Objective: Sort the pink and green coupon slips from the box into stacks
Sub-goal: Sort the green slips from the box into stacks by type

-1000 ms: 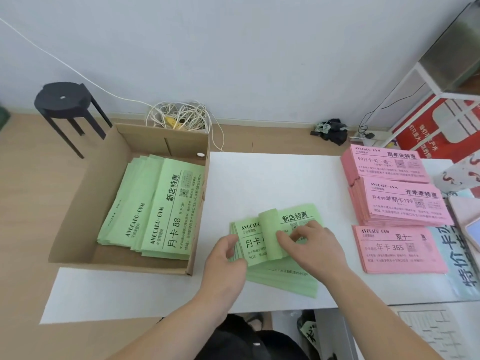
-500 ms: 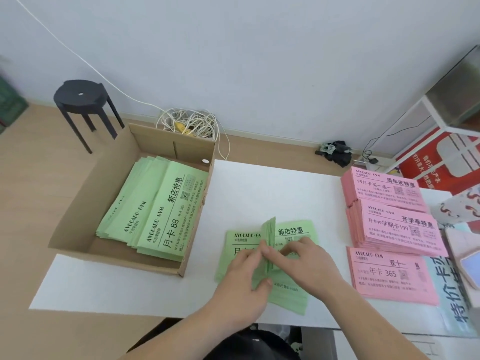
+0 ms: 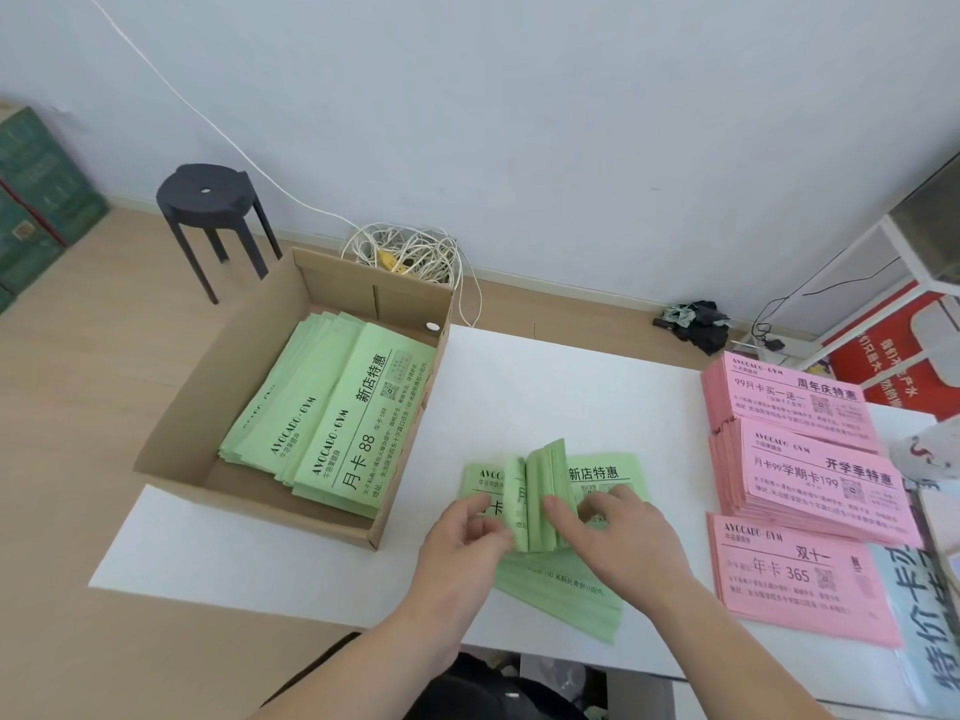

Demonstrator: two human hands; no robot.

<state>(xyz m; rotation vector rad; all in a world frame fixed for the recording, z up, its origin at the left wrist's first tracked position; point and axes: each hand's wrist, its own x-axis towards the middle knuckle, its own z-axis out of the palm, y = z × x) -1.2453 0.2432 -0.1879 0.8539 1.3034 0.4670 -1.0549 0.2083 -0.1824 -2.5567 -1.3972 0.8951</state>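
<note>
A stack of green slips (image 3: 558, 597) lies on the white table (image 3: 545, 397) in front of me. Its upper slips are folded up on edge in the middle (image 3: 545, 491). My left hand (image 3: 462, 537) pinches that raised fold from the left. My right hand (image 3: 618, 532) presses against it from the right, fingers curled on the slips. More green slips (image 3: 337, 423) fill the cardboard box (image 3: 218, 387) at the left. Three stacks of pink slips (image 3: 800, 491) lie at the table's right.
A black stool (image 3: 208, 200) and a coil of white cable (image 3: 405, 252) stand on the floor behind the box. A white shelf frame (image 3: 904, 262) and red signs are at the far right. Printed sheets (image 3: 935, 615) lie beyond the pink stacks.
The curled green slips have been pushed up into a tighter upright fold between both hands. The view has tilted up a little.
</note>
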